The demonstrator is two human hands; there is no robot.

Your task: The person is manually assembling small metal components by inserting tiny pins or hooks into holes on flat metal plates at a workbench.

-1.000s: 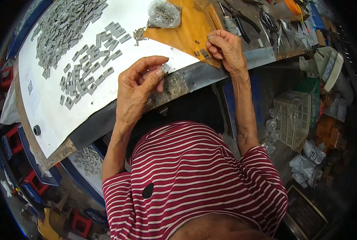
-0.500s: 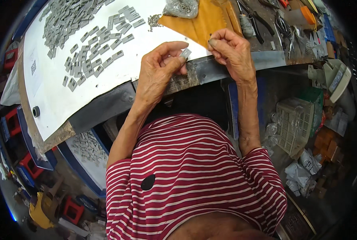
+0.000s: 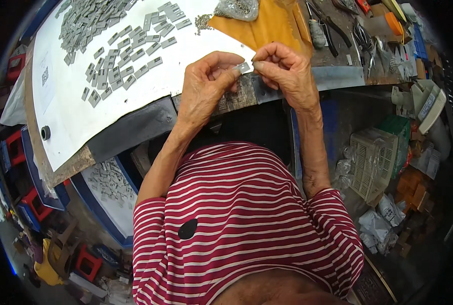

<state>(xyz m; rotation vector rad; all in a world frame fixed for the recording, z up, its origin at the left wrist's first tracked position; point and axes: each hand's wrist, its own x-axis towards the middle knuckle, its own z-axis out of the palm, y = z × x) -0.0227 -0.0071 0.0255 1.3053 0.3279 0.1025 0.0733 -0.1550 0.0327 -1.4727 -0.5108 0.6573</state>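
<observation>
My left hand (image 3: 206, 84) is closed, pinching a small grey rectangular metal piece (image 3: 243, 67) between thumb and fingers just above the table's front edge. My right hand (image 3: 290, 73) is closed in a pinch beside the piece's right end. Whatever sits in those fingertips is too small to make out. Many similar grey pieces (image 3: 115, 71) lie spread on the white sheet (image 3: 69, 132), with a dense heap (image 3: 89, 25) of them behind. Tiny metal parts (image 3: 203, 22) form a small pile near a yellow-orange cloth or hide (image 3: 267, 25).
A clear plastic bag of small metal parts (image 3: 238, 9) rests on the yellow material. Pliers (image 3: 333, 30) and other tools lie on the right. A black ring (image 3: 45, 132) sits at the sheet's left edge. Below stands a blue-rimmed tray (image 3: 127, 231) holding grey pieces.
My right hand has come down and left, its fingertips now beside the piece in my left hand. The left hand has shifted slightly right. The view has shifted a little.
</observation>
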